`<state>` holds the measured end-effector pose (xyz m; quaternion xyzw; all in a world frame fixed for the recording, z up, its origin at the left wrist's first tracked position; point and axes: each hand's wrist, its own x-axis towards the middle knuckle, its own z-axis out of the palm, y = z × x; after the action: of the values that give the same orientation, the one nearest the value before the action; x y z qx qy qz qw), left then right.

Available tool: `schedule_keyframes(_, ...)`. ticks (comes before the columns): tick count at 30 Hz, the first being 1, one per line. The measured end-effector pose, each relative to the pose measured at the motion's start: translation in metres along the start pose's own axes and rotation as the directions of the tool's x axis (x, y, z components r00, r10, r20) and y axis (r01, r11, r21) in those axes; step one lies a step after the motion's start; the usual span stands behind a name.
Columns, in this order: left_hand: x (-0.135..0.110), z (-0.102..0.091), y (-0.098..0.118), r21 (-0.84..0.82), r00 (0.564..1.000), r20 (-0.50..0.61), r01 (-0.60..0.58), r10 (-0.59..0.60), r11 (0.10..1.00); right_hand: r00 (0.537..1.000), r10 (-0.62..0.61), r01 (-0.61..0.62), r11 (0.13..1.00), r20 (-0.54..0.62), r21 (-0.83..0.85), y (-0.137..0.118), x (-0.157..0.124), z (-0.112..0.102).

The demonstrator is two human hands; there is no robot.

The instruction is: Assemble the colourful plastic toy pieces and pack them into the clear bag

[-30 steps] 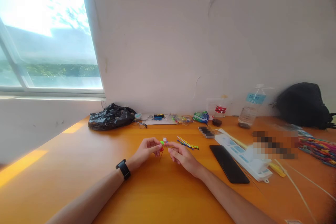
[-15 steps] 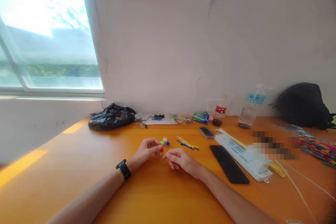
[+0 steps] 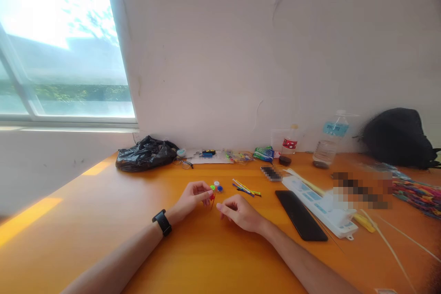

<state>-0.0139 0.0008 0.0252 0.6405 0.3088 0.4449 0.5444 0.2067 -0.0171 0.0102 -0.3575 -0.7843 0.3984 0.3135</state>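
Note:
My left hand (image 3: 193, 195), with a black watch (image 3: 161, 222) on its wrist, pinches a small cluster of coloured bead-like pieces on a thin stick (image 3: 212, 193): green, red, white and blue bits show at the fingertips. My right hand (image 3: 239, 211) rests curled on the orange table (image 3: 103, 220) just right of the cluster, fingers bent; whether it holds anything is hidden. A few coloured sticks (image 3: 246, 188) lie on the table beyond my right hand.
A black phone (image 3: 301, 215) and a white power strip (image 3: 320, 204) lie to the right. Along the wall stand a black plastic bag (image 3: 146, 152), small packets, a water bottle (image 3: 329, 143) and a black backpack (image 3: 398, 138). Colourful strips (image 3: 418, 195) lie at far right.
My right hand has let go of the bead cluster and drawn back toward me and down onto the table. My left hand has stayed in place with the cluster.

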Motion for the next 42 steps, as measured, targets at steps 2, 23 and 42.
schedule_keyframes(2, -0.0003, 0.0005, 0.0015, -0.001, 1.000, -0.001, -0.003, 0.003, 1.000, 1.000, -0.023, 0.023, 0.999, -0.012, 0.044, -0.0007, -0.0003, -0.0002)
schedule_keyframes(23, 0.0004, -0.0010, -0.0021, 0.014, 1.000, 0.013, -0.017, 0.017, 1.000, 0.999, -0.019, 0.011, 0.987, 0.043, 0.162, -0.0058, -0.0020, -0.0030)
schedule_keyframes(42, -0.0007, 0.0007, 0.0027, 0.006, 1.000, 0.012, -0.004, 0.004, 1.000, 0.995, -0.021, 0.036, 0.988, -0.097, 0.148, -0.0023, 0.0012, -0.0029)
